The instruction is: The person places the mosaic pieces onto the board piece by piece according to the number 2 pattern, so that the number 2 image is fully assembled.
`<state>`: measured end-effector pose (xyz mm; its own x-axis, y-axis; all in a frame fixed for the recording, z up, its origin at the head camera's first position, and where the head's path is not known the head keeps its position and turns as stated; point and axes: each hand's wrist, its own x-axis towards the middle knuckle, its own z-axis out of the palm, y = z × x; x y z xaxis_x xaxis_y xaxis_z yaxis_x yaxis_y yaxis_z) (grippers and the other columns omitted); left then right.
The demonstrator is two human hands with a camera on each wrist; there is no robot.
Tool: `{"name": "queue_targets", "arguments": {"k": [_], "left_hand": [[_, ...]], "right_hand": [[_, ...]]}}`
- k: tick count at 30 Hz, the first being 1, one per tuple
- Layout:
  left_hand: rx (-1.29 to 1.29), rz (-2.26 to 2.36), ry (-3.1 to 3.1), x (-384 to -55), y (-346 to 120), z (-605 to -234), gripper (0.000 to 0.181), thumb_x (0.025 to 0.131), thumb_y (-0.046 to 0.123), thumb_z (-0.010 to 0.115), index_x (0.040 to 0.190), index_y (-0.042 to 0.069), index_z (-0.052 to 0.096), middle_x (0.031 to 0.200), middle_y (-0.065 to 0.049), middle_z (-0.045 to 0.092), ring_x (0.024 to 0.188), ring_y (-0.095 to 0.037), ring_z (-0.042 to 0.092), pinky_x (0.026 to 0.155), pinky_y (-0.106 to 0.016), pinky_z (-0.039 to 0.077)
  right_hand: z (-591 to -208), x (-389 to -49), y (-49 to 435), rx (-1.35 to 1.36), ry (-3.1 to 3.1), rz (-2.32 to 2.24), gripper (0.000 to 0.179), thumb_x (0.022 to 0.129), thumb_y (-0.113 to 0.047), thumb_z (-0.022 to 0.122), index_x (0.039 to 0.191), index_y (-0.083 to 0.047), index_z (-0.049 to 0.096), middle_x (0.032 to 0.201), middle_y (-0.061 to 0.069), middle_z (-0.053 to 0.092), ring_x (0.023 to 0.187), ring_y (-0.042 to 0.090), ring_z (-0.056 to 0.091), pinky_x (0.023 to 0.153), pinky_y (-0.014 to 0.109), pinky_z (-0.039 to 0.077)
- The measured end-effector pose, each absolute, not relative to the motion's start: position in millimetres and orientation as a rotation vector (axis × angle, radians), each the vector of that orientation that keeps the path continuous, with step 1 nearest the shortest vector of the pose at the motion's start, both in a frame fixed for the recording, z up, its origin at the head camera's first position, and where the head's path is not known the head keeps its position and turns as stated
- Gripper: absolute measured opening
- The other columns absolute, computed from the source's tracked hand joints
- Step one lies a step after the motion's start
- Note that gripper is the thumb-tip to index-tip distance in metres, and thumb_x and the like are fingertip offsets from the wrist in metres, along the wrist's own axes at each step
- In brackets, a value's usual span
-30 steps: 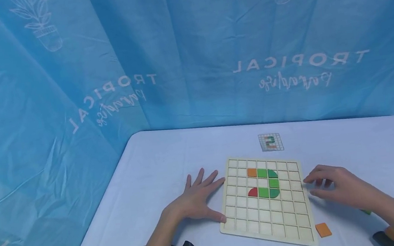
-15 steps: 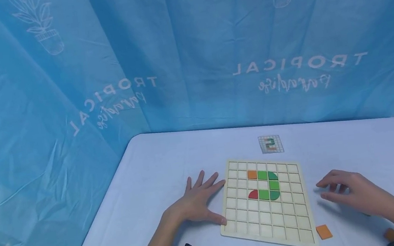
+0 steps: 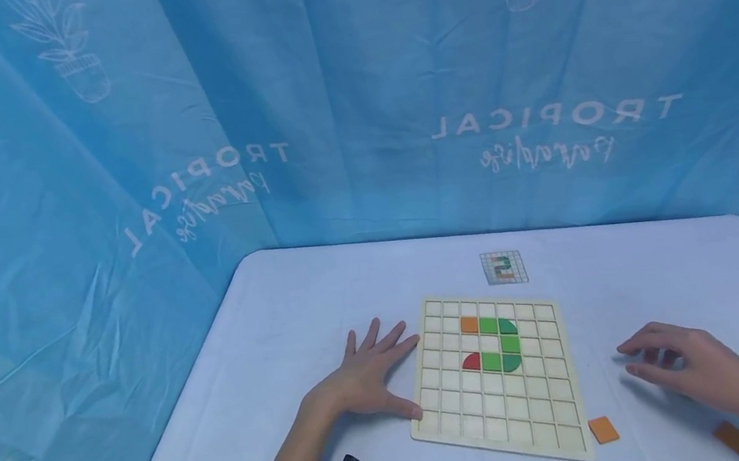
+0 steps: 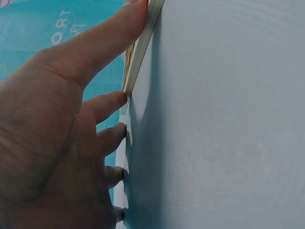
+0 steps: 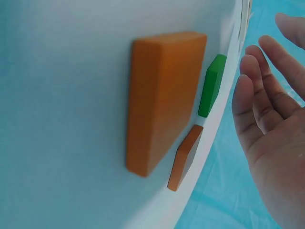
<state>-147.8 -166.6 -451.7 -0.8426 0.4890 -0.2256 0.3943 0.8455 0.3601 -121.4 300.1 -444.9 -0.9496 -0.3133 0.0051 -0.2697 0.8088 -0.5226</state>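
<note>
A pale wooden grid board (image 3: 484, 406) lies on the table. Set in its cells are an orange square tile (image 3: 469, 324), several light and dark green tiles (image 3: 487, 325) and a red quarter-round tile (image 3: 472, 362). My left hand (image 3: 362, 383) is spread flat at the board's left side, thumb on its edge near the front corner and index fingertip touching the edge. To the right of the board, my right hand (image 3: 688, 364) hovers above the table, its fingers loosely bent around nothing. The right wrist view shows a large orange tile (image 5: 167, 95) close up, with a green tile (image 5: 212, 86) beyond.
Behind the board lies a small pattern card (image 3: 504, 267) with a coloured figure on a grid. A loose orange tile (image 3: 604, 430) sits by the board's front right corner, another orange tile (image 3: 732, 437) below my right forearm. A blue curtain (image 3: 353, 108) stands behind the table.
My right hand has moved away from the board's right edge, to the right and nearer the front. The left hand and the tiles on the board stay as they were.
</note>
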Motion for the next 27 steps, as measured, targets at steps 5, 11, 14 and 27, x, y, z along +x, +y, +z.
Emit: {"name": "queue_targets", "arguments": {"k": [5,11,14,27], "left_hand": [[0.67,0.437,2.708,-147,-167,-451,0.112,0.059,0.083,0.065,0.153,0.036,0.025,0.16,0.007,0.008,0.144,-0.028,-0.011,0.109,-0.06,-0.009],[0.67,0.439,2.715,-147,-167,-449,0.112,0.059,0.082,0.066,0.153,0.035,0.025,0.16,0.007,0.008,0.144,-0.028,-0.01,0.109,-0.06,-0.009],[0.671,0.444,2.715,-147,-167,-449,0.112,0.059,0.081,0.066,0.152,0.035,0.025,0.16,0.006,0.008,0.145,-0.027,-0.01,0.109,-0.06,-0.008],[0.663,0.434,2.713,-147,-166,-448,0.111,0.06,0.081,0.066,0.153,0.035,0.025,0.16,0.006,0.008,0.144,-0.027,-0.01,0.109,-0.059,-0.009]], "right_hand": [[-446,-120,302,-0.43,2.92,-0.798,0.026,0.082,-0.042,0.075,0.102,-0.026,0.071,0.094,-0.012,0.061,0.073,0.002,0.053,0.062,0.023,0.049],[-448,-117,307,-0.389,2.939,-0.753,0.027,0.08,-0.042,0.076,0.101,-0.025,0.072,0.094,-0.011,0.061,0.072,0.001,0.053,0.06,0.023,0.049],[-447,-115,312,-0.372,2.95,-0.733,0.027,0.08,-0.04,0.078,0.1,-0.024,0.072,0.094,-0.01,0.061,0.072,0.001,0.053,0.059,0.023,0.049],[-446,-113,327,-0.33,2.913,-0.674,0.03,0.076,-0.03,0.081,0.102,-0.017,0.072,0.095,-0.006,0.062,0.069,0.002,0.052,0.057,0.023,0.049]]}}
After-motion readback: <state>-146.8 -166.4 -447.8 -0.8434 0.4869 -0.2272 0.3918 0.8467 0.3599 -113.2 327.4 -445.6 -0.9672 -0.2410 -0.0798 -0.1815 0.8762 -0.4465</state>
